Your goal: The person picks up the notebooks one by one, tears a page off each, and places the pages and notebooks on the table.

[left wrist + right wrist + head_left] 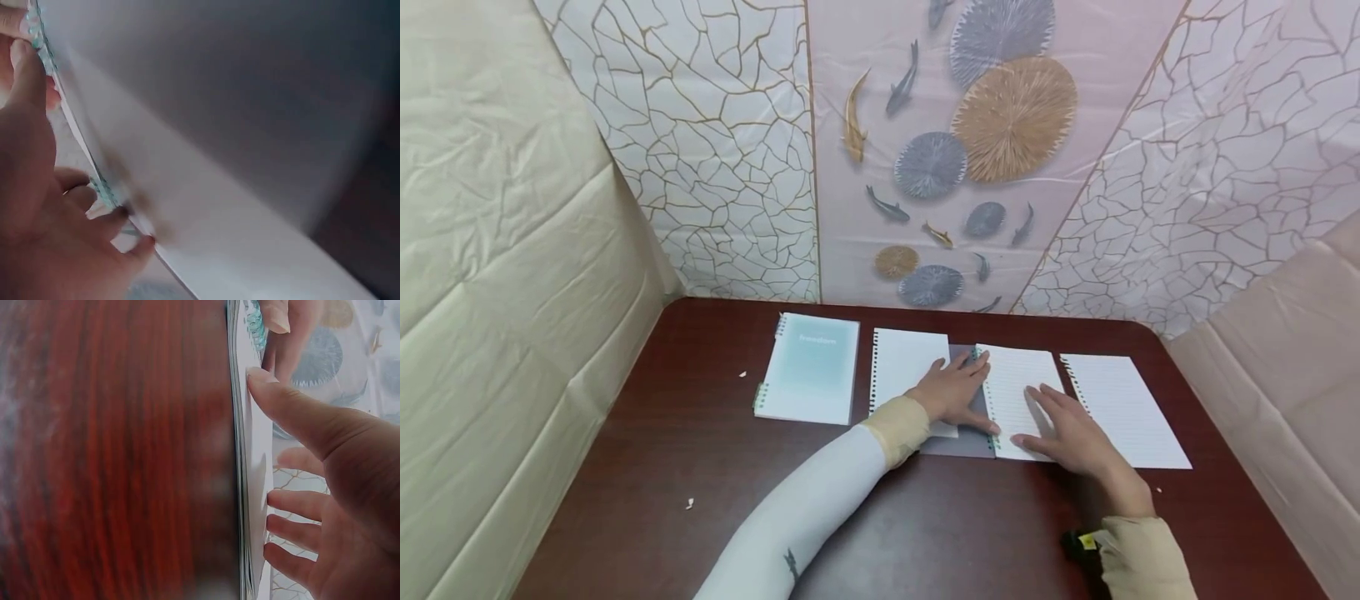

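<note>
A spiral notebook (1017, 375) lies open on the table, its lined pages on the right and its grey cover (958, 447) folded out to the left. My left hand (951, 392) spreads over the cover, with fingertips and thumb at the green coil binding (103, 190). On the lined page rests my right hand (1071, 435), fingers and thumb stretched apart. In the right wrist view its thumb and fingertips touch the top of the page stack (255, 444). A loose sheet (906, 358) with a punched left edge overlaps the grey cover, partly hidden by my left hand.
Another lined loose sheet (1127, 412) with a torn punched edge lies right of the notebook. A closed light-blue notebook (812, 375) is at the far left. Small paper scraps (690, 503) dot the dark red table (647, 467), and a patterned cloth (737, 167) hangs behind it.
</note>
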{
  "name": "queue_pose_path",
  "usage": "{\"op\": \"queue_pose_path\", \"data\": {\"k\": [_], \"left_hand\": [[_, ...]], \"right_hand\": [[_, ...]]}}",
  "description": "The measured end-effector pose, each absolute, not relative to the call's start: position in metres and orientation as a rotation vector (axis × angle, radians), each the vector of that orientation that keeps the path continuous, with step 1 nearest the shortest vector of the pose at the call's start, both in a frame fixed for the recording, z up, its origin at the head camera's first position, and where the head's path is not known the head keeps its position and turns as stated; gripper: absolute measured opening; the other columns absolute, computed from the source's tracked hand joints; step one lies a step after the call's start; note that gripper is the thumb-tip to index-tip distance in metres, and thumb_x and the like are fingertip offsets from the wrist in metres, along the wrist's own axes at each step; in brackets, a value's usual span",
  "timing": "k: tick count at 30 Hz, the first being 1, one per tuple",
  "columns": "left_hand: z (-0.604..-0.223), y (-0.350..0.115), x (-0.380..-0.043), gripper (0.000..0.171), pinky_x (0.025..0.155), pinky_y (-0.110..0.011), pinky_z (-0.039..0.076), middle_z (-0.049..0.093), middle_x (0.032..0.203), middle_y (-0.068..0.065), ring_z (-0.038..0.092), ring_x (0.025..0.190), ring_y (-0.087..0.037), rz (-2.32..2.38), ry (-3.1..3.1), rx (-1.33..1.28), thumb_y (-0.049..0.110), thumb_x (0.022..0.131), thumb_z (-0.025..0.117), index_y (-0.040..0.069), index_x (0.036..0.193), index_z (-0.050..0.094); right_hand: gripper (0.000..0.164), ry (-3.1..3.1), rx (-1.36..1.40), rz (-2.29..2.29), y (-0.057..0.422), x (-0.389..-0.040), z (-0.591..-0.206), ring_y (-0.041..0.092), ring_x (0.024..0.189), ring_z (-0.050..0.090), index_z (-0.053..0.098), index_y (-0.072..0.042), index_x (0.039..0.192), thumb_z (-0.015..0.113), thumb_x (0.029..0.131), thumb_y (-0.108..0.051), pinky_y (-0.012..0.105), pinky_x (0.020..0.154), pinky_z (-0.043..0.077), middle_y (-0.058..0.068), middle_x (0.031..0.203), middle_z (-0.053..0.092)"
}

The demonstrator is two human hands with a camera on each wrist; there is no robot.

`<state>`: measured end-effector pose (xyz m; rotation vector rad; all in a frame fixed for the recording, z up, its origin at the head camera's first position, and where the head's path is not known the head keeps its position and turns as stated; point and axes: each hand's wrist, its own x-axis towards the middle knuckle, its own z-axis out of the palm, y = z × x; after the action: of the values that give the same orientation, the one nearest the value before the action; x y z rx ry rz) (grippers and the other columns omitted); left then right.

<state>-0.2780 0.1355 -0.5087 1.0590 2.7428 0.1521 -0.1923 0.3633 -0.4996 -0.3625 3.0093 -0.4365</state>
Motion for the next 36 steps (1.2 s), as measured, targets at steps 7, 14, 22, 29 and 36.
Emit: {"op": "queue_pose_path", "data": {"k": [7, 14, 22, 29, 36], "left_hand": [[-0.499, 0.104, -0.303, 0.097, 0.109, -0.048, 0.044, 0.045, 0.148, -0.013, 0.043, 0.134, -0.031, 0.162, 3.001, 0.711, 0.075, 0.085, 0.062, 0.006, 0.151, 0.045], [-0.485, 0.065, -0.32, 0.097, 0.099, -0.044, 0.048, 0.049, 0.131, -0.014, 0.045, 0.118, -0.029, 0.055, 2.993, 0.501, 0.076, 0.076, 0.071, 0.005, 0.139, 0.054], [-0.495, 0.056, -0.327, 0.112, 0.101, -0.045, 0.047, 0.044, 0.136, -0.015, 0.041, 0.122, -0.03, 0.032, 2.963, 0.556, 0.081, 0.07, 0.072, 0.006, 0.148, 0.043], [-0.498, 0.052, -0.33, 0.115, 0.106, -0.048, 0.044, 0.044, 0.139, -0.016, 0.04, 0.126, -0.033, 0.172, 2.97, 0.532, 0.078, 0.066, 0.078, 0.006, 0.149, 0.043], [-0.502, 0.05, -0.334, 0.111, 0.099, -0.047, 0.043, 0.046, 0.134, -0.014, 0.041, 0.12, -0.031, 0.24, 2.974, 0.555, 0.078, 0.064, 0.078, 0.005, 0.142, 0.047]], "right_hand": [[0.091, 3.01, -0.308, -0.434, 0.365, -0.192, -0.501, 0.053, 0.14, 0.031, 0.046, 0.001, 0.149, 0.078, 0.084, -0.054, 0.074, 0.109, 0.03, 0.034, 0.155, 0.035], [0.088, 3.005, -0.283, -0.444, 0.365, -0.193, -0.502, 0.053, 0.14, 0.03, 0.049, 0.001, 0.147, 0.08, 0.083, -0.051, 0.075, 0.109, 0.03, 0.034, 0.156, 0.034], [0.088, 3.017, -0.285, -0.459, 0.365, -0.191, -0.504, 0.052, 0.14, 0.03, 0.048, 0.002, 0.147, 0.08, 0.084, -0.05, 0.075, 0.109, 0.03, 0.034, 0.156, 0.034], [0.088, 3.023, -0.28, -0.464, 0.365, -0.189, -0.505, 0.052, 0.141, 0.029, 0.048, 0.002, 0.148, 0.079, 0.084, -0.051, 0.075, 0.109, 0.03, 0.033, 0.157, 0.034], [0.089, 3.022, -0.267, -0.467, 0.365, -0.189, -0.505, 0.051, 0.142, 0.028, 0.047, 0.001, 0.148, 0.078, 0.085, -0.053, 0.074, 0.11, 0.029, 0.032, 0.158, 0.033]]}}
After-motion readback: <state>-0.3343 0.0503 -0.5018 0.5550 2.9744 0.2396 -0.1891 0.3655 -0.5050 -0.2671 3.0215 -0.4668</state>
